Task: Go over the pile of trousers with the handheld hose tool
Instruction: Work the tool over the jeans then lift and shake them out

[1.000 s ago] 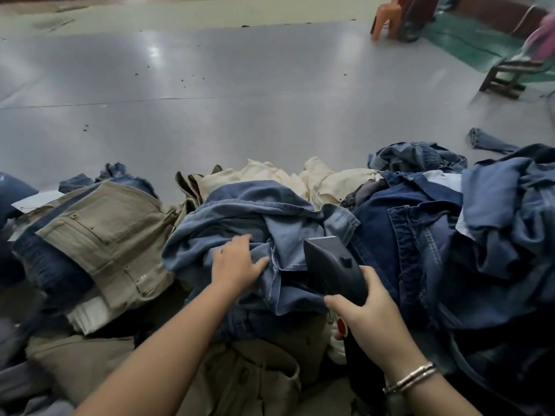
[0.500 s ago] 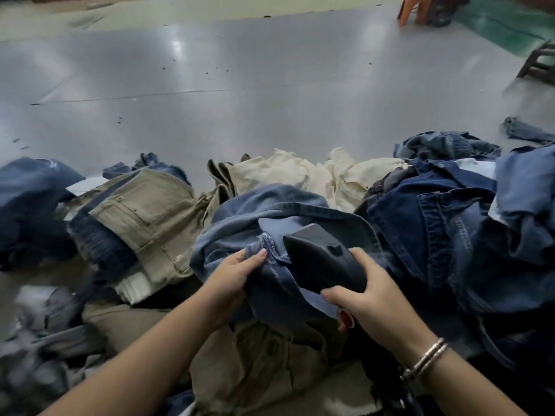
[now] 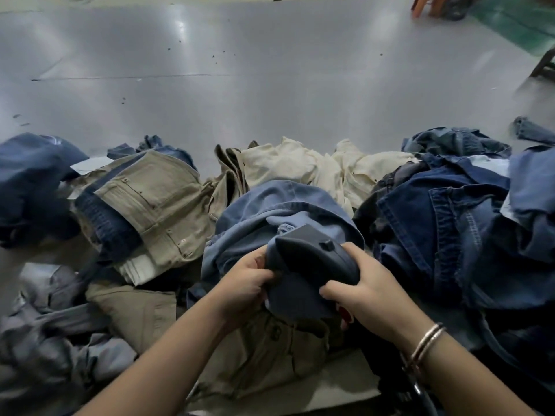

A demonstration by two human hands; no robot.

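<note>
Grey glossy floor (image 3: 240, 94) fills the upper frame; orange stool legs (image 3: 426, 6) upper right. Rumpled pile across the middle: tan trousers (image 3: 159, 205) left, cream ones (image 3: 303, 166) behind, dark jeans (image 3: 444, 223) right. Centre: left hand (image 3: 249, 280) bunches light-blue denim (image 3: 270, 211); right hand (image 3: 369, 292) grips the smooth dark tool (image 3: 312, 256) against it.

- Lighting: dim and cool; overhead light glares off the glossy floor (image 3: 210, 70) in pale streaks.
- Shadows: dark clothing loses detail at lower right.
- Blur: soft smearing at left and right edges.
- Distortion: wide-angle bending toward the frame borders.
</note>
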